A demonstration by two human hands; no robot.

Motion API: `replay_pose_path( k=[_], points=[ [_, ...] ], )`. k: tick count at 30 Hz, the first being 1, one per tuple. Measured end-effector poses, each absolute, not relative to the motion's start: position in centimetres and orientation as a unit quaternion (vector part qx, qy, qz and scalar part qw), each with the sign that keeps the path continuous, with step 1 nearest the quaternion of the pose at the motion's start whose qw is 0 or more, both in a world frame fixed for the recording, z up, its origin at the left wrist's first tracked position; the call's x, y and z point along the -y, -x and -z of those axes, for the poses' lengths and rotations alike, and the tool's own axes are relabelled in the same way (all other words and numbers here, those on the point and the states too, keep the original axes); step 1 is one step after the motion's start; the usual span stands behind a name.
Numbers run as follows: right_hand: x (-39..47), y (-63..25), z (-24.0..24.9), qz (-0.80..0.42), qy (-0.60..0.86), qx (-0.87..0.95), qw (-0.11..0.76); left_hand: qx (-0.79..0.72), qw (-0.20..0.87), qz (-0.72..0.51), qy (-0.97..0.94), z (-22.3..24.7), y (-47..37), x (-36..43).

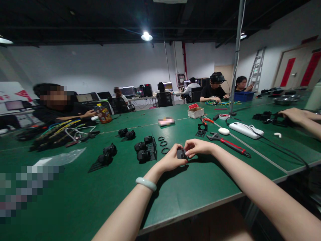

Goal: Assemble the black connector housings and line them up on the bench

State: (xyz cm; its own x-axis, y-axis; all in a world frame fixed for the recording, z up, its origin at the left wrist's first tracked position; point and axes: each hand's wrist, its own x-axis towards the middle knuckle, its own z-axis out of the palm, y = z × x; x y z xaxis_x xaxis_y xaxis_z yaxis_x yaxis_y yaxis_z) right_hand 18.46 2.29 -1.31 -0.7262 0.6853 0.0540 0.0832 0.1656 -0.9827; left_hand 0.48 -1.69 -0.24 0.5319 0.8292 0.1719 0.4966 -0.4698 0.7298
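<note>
A small black part (pixel 181 154) is held between both hands above the green table (pixel 175 190). My left hand (pixel 173 158) wraps round its left side, thumb below and fingers above. The fingertips of my right hand (pixel 197 147) pinch its right edge. Three black rings (pixel 163 143) lie in a column just left of the hands. Further left sits a group of black fittings on a bracket (pixel 146 150). A flat black bracket with a round hole (pixel 202 129) stands beyond my right hand, beside a red-handled adjustable wrench (pixel 230 144).
More black fittings (pixel 106 155) and a cable bundle (pixel 60 134) are at the left. A white power strip (pixel 245 130), a pole (pixel 237 60) and a small box (pixel 195 112) are to the right and behind. Another person's hands (pixel 296 115) reach in at the far right.
</note>
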Motion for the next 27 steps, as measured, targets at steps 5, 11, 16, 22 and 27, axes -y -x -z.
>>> replay_pose_path(
  k=[5, 11, 16, 22, 27],
  points=[
    [-2.30, -18.41, 1.29, -0.592, 0.269, 0.715, 0.256, -0.404, 0.321, -0.260, -0.816, 0.38, -0.47, 1.59],
    [-2.29, -18.42, 1.29, -0.590, 0.271, 0.715, 0.258, -0.408, 0.323, -0.261, -0.813, 0.36, -0.48, 1.61],
    [-2.30, -18.44, 1.33, -0.592, 0.272, 0.715, 0.254, -0.410, 0.320, -0.262, -0.813, 0.23, -0.52, 1.71],
    [-2.29, -18.44, 1.22, -0.591, 0.272, 0.717, 0.252, -0.418, 0.312, -0.264, -0.812, 0.14, -0.57, 1.78],
    [-2.45, -18.47, 1.39, -0.576, 0.271, 0.730, 0.248, -0.412, 0.317, -0.258, -0.814, 0.18, -0.48, 1.74]
  ],
)
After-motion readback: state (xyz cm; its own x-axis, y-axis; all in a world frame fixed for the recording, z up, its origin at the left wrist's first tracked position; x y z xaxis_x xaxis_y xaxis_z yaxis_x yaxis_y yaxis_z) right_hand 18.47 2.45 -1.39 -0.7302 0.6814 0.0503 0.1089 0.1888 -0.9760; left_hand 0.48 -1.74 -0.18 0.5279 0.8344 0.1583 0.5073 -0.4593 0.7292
